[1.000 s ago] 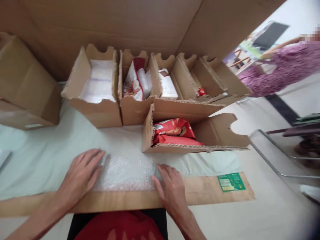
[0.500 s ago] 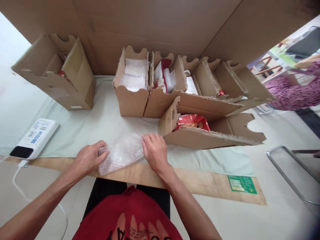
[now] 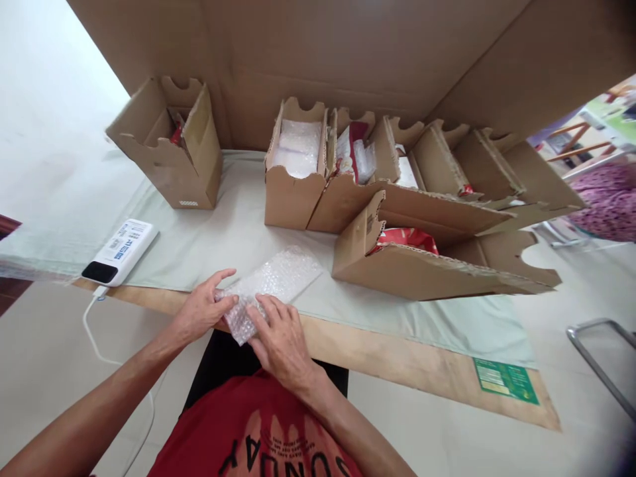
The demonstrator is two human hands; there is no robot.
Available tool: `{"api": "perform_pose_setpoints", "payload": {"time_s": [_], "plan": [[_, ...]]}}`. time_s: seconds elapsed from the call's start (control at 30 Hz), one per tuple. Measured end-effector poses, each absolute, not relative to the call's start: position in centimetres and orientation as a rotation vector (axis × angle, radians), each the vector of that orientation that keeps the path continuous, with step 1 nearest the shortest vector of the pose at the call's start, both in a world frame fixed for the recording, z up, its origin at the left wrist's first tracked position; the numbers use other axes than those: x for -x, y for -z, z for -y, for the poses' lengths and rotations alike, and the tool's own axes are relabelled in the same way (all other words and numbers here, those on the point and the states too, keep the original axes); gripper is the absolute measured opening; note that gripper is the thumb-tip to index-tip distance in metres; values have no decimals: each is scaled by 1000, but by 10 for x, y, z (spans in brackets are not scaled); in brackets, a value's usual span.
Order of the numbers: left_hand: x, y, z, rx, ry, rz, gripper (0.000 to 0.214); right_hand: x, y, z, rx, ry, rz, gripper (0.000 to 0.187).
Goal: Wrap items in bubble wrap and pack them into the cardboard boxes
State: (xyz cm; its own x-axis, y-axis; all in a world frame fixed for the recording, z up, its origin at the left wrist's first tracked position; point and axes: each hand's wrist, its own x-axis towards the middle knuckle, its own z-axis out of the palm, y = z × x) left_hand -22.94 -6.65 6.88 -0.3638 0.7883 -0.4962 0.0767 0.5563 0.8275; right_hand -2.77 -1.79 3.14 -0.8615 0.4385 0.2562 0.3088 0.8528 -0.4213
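A clear bubble-wrap pouch [image 3: 278,278] lies on the pale green cloth at the table's near edge. My left hand [image 3: 203,310] pinches its near left corner, with the fingers closed on the wrap. My right hand [image 3: 279,336] presses down on the near end of the pouch, fingers curled over it. The far end of the pouch lies flat and free on the cloth.
A row of open cardboard bins [image 3: 392,165] stands behind, one with bubble wrap [image 3: 297,146]; a nearer bin [image 3: 422,265] holds red packets [image 3: 408,238]. Another box [image 3: 171,149] sits far left. A white device [image 3: 119,250] with a cable lies left. A person's purple sleeve [image 3: 609,202] is at right.
Both hands have pulled back to the near end of the pouch, and the right hand has crossed from its far right side to the near edge. My view has swung to the left.
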Motion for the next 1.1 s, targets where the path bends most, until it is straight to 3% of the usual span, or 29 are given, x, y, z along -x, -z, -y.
{"api": "perform_pose_setpoints", "payload": {"time_s": [0.1, 0.3, 0.53, 0.63, 0.83, 0.93, 1.1], "plan": [[233, -78, 77, -768, -888, -1778, 85, 30, -23, 13, 626, -646, 2441, 36], [240, -83, 84, -1438, -987, -1859, 68, 5, -29, 2, 823, -1306, 1931, 16], [215, -58, 51, -1435, -832, -1787, 50, -2, -31, 0, 1023, -1465, 1786, 17], [212, -49, 40, -1468, -755, -1763, 56, -10, -29, -6, 1147, -1358, 1805, 19], [208, -40, 33, -1536, -579, -1905, 65, -22, -45, 1, 968, -548, 2024, 22], [207, -36, 31, -1620, -517, -1948, 64, -19, -47, 12, 765, -484, 2312, 22], [208, -40, 38, -1926, -542, -2055, 51, -9, -29, 7, 826, -414, 2597, 27]]}}
